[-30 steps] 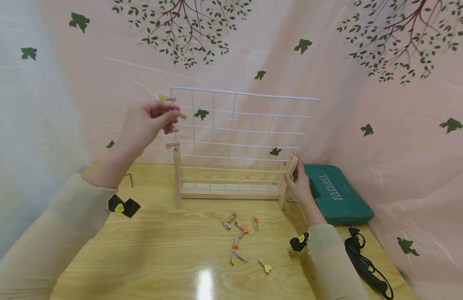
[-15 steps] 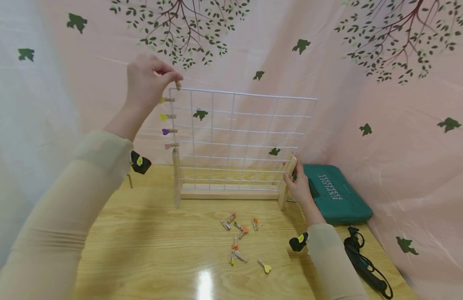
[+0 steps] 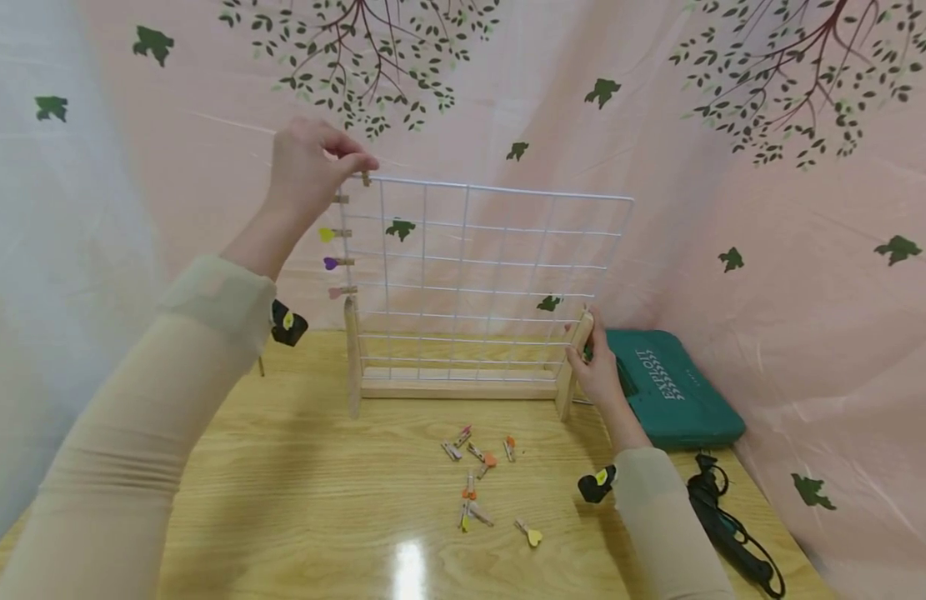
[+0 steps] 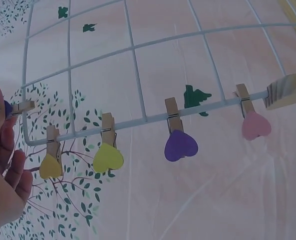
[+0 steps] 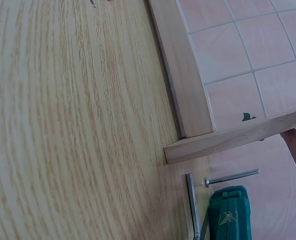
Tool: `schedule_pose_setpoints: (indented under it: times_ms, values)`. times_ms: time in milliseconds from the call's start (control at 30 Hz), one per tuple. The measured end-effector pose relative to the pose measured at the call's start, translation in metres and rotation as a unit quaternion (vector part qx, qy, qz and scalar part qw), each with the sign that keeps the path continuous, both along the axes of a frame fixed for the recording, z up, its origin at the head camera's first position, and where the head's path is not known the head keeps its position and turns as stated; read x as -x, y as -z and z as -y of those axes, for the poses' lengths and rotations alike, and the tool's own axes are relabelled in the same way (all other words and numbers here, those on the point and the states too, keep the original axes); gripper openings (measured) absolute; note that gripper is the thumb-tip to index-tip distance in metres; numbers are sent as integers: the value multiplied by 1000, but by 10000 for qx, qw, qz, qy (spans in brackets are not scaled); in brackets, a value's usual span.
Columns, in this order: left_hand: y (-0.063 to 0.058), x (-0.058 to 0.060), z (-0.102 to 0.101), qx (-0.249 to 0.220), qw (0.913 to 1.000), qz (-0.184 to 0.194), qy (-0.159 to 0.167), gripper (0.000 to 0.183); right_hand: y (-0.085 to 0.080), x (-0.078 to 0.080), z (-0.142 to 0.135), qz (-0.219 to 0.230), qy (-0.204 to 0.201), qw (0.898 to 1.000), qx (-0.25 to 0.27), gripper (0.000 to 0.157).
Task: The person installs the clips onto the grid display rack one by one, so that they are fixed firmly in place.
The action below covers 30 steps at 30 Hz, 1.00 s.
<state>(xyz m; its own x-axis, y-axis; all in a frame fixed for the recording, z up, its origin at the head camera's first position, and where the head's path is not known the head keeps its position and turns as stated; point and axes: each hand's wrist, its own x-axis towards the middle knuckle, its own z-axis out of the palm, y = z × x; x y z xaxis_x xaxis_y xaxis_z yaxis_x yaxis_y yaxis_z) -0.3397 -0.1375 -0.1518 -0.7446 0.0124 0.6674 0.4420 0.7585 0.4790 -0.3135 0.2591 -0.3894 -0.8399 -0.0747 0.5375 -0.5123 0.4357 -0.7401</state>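
My left hand pinches a small wooden clothespin at the top left corner of a white wire grid. The clothespin carries a dark blue or purple piece, partly hidden by the thumb, and its tip meets the wire. Down the grid's left edge are clipped heart clothespins: yellow, lime, purple and pink. My right hand grips the right wooden post of the stand that bears the grid.
Several loose clothespins lie on the wooden table before the stand. A green case sits at the right, with a black corded tool in front. Beside the stand are a hex key and a bolt.
From beside the grid's left edge, my left hand has risen to the top corner with its clothespin, then shifted slightly right along the top wire. My right hand has stayed on the post.
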Motion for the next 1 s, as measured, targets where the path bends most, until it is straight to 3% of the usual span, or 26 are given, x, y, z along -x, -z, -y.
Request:
schedule_pose_setpoints:
  times_ms: [100,200,300,367,567,667,767,900,1000]
  values:
    - [1,-7,-2,-98,9999,-34,121,44,1,0,0,-16,11,10000,10,68]
    - [5,-19,-5,-209,9988,-340,277,48,2,0,0,-85,52,9999,-51,68]
    - [19,-34,-11,-242,9955,-721,560,43,2,1,0,-134,27,9999,-69,69]
    - [36,-42,-16,-200,9924,-840,875,39,1,0,0,-118,-10,9999,-39,69]
    - [109,-58,-38,121,9856,-212,1674,38,0,0,0,-38,-22,10000,-81,69]
    - [151,-59,-49,246,9806,233,1929,39,-1,0,0,-37,-9,9999,-124,69]
    - [192,-57,-59,329,9703,764,2272,39,-2,1,0,-13,-37,10000,-85,70]
    - [240,-53,-71,704,9432,1366,2944,35,-2,1,0,56,-71,10000,12,71]
    - [266,-52,-77,1196,9106,1702,3572,30,-1,1,0,57,-53,10000,7,71]
